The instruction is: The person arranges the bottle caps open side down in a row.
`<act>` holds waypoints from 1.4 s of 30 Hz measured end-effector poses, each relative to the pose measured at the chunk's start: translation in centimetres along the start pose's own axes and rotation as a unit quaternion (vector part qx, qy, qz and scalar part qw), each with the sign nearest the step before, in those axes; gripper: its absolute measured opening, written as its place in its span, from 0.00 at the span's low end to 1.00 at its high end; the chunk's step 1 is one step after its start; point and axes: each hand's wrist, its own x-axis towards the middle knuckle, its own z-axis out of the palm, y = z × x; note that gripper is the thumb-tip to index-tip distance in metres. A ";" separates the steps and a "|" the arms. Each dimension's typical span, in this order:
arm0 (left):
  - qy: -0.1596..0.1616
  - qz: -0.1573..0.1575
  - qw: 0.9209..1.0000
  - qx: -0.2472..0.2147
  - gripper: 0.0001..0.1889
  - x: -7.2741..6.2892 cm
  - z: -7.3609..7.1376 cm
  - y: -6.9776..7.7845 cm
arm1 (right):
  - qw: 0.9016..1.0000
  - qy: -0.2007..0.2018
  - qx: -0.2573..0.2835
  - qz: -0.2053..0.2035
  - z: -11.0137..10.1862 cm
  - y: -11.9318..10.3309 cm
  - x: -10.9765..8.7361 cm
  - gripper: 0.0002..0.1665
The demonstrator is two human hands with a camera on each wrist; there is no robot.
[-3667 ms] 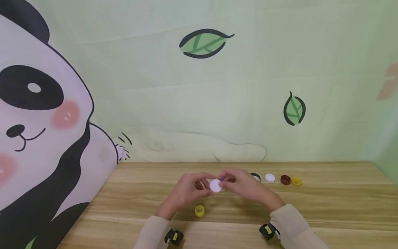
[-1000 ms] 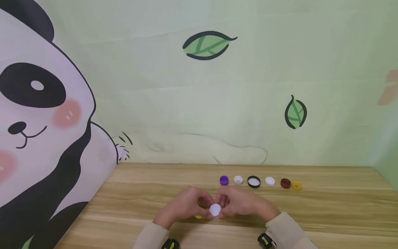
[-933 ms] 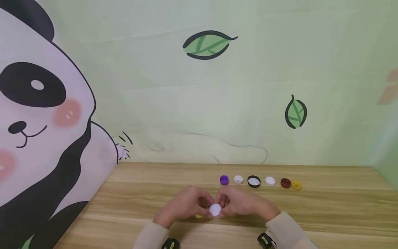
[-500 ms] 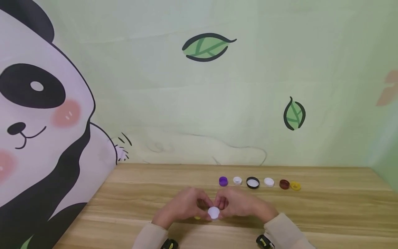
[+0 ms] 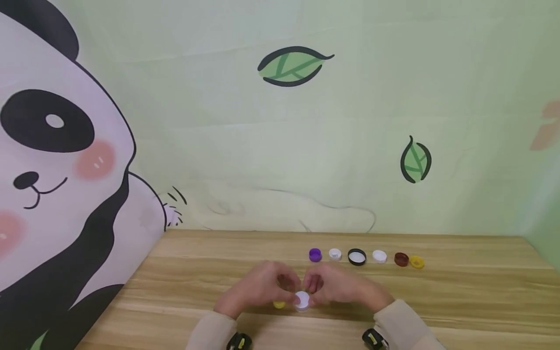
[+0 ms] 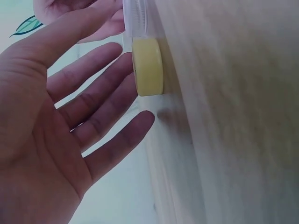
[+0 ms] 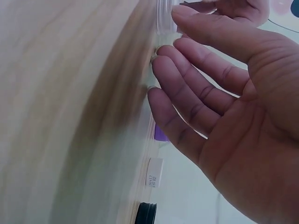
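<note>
A white bottle cap with a ribbed side [image 5: 302,301] sits on the wooden table between the two hands. My left hand [image 5: 264,287] reaches to it with the thumb at its edge. The other fingers, loosely spread in the left wrist view, pass behind a yellow cap [image 6: 148,67]. That yellow cap stands beside the white one, partly covered by the left hand in the head view. From the other side comes my right hand [image 5: 334,287]. Its thumb tip overlaps the rim of the white cap [image 7: 166,17] in the right wrist view, and its remaining fingers extend loosely.
Farther back a row of caps lies on the table [image 5: 472,287]: purple [image 5: 315,255], small white [image 5: 335,254], black-rimmed [image 5: 357,257], white [image 5: 379,256], dark red [image 5: 401,259] and yellow [image 5: 417,262]. A green panda-printed backdrop [image 5: 218,146] rises behind.
The white cap, earlier raised between both hands, has come down to the table, and the fingers have loosened around it. The purple cap, 3.7 s ago at the right hand, now lies in the back row.
</note>
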 end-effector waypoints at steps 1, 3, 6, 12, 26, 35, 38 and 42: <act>0.006 0.000 1.000 0.002 0.15 0.2 0.0 0.0 | 1.000 0.004 0.001 0.000 -0.1 0.0 0.0 0.14; 0.024 0.002 1.000 0.011 0.15 0.6 0.0 -0.1 | 1.000 0.019 0.002 -0.009 -0.2 0.1 0.0 0.14; 0.059 0.000 0.998 0.019 0.15 1.1 0.0 0.0 | 0.998 0.055 -0.007 -0.030 -0.5 0.3 0.2 0.12; 0.132 -0.017 0.991 0.023 0.16 2.4 0.2 0.1 | 0.991 0.133 -0.027 -0.017 -1.5 0.8 0.7 0.05; 0.182 -0.071 0.981 0.015 0.19 5.5 0.7 1.4 | 0.973 0.229 -0.022 0.021 -3.3 2.3 1.1 0.12; 0.185 -0.059 0.981 0.006 0.20 6.1 1.2 0.4 | 0.969 0.230 -0.062 0.060 -3.3 2.7 1.3 0.15; 0.185 -0.055 0.981 0.002 0.20 6.4 1.4 0.2 | 0.971 0.220 -0.070 0.058 -3.4 2.9 1.3 0.15; 0.181 -0.058 0.982 -0.001 0.20 6.7 1.5 0.1 | 0.974 0.207 -0.076 0.051 -3.8 3.3 1.5 0.17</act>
